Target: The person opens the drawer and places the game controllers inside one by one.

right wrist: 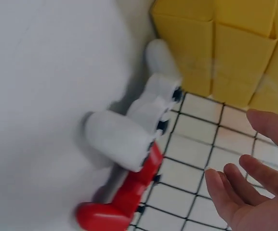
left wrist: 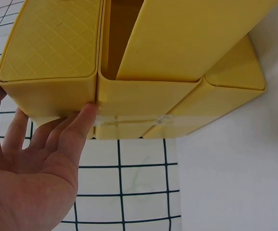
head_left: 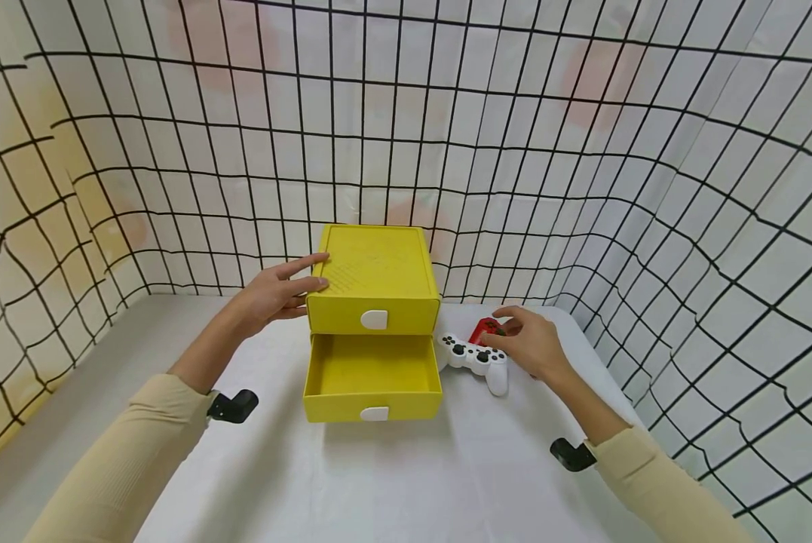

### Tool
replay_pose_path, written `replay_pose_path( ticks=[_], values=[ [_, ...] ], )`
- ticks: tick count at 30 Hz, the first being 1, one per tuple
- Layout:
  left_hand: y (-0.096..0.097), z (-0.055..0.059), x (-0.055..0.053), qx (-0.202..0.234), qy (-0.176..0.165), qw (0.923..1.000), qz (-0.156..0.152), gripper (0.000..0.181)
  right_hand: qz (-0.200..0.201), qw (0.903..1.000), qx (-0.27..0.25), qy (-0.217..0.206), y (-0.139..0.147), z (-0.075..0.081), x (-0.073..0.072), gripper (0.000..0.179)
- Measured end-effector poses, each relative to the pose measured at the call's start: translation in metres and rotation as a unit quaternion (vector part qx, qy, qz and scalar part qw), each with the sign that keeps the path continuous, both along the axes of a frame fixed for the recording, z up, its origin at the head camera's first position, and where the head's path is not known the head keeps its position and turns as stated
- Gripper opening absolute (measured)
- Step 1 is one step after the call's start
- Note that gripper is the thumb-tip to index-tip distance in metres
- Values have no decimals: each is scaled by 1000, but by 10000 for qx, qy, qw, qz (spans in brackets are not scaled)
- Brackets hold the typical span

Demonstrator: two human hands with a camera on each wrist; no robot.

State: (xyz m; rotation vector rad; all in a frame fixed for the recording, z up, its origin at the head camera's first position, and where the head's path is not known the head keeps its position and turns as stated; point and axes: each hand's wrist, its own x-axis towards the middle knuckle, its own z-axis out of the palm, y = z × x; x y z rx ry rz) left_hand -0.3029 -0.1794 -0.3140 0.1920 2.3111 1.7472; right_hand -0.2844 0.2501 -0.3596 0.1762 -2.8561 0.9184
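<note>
A yellow drawer box (head_left: 378,260) stands on the table, its middle drawer (head_left: 372,407) pulled out and bare inside. My left hand (head_left: 273,294) rests against the box's upper left side, fingertips on the top edge; in the left wrist view its fingers touch the side of the top tier (left wrist: 52,96). To the right of the box lies a white game controller (head_left: 473,356), with a red game controller (head_left: 485,329) behind it. Over the red one hovers my right hand (head_left: 531,345). In the right wrist view the right hand (right wrist: 259,187) has spread fingers and holds nothing.
A white cloth covers the table (head_left: 378,490). Black wire grid (head_left: 392,113) encloses the back and both sides, close behind the box. The white controller sits right beside the box's side. The drawer juts out toward me.
</note>
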Motion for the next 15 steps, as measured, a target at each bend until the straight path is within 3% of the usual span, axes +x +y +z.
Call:
replay_pose_path(
  ticks=[7, 15],
  values=[
    [0, 0, 0, 17, -15, 10000, -18, 72, -121, 9989, 75, -452, 12, -29, -10, 61],
    [-1, -1, 1, -6, 28, 10000, -25, 72, -67, 9975, 209, -679, 13, -56, -15, 69]
  ],
)
